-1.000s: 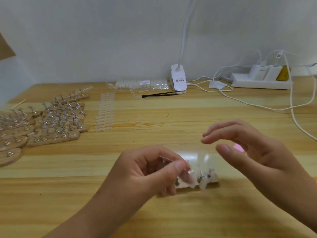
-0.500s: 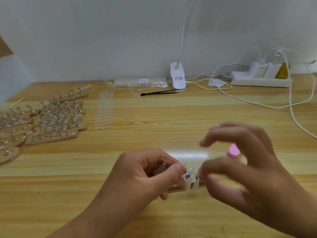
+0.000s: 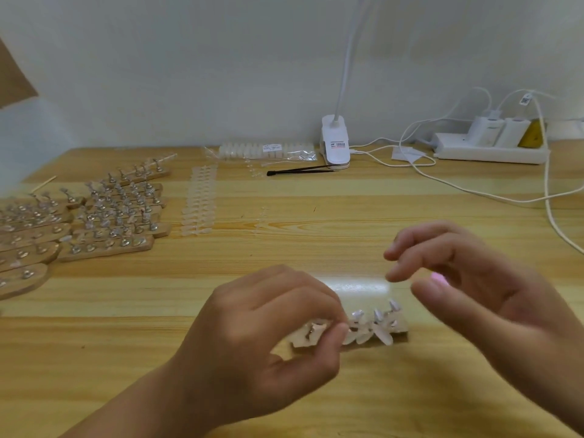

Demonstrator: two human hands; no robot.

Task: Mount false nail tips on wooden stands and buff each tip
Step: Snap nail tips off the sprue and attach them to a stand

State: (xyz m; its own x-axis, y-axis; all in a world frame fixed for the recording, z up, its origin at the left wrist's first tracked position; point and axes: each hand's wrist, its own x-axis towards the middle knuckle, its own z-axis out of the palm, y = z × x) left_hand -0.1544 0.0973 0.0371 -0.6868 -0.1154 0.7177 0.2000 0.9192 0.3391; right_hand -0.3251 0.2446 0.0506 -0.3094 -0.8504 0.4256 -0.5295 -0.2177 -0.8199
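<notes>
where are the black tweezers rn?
Head view: the black tweezers lie at the table's far centre, beside the white lamp clip, just in front of the bag of nail tips.

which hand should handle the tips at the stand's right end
Right. The right hand hovers free beside that end of the wooden stand, while the left hand is pinching its left end, steadying it.

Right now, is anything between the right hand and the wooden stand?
Nothing visible. The right hand hovers open above and right of the wooden stand, with only table between them. The left hand holds the stand's left end, clear of that path.
</notes>
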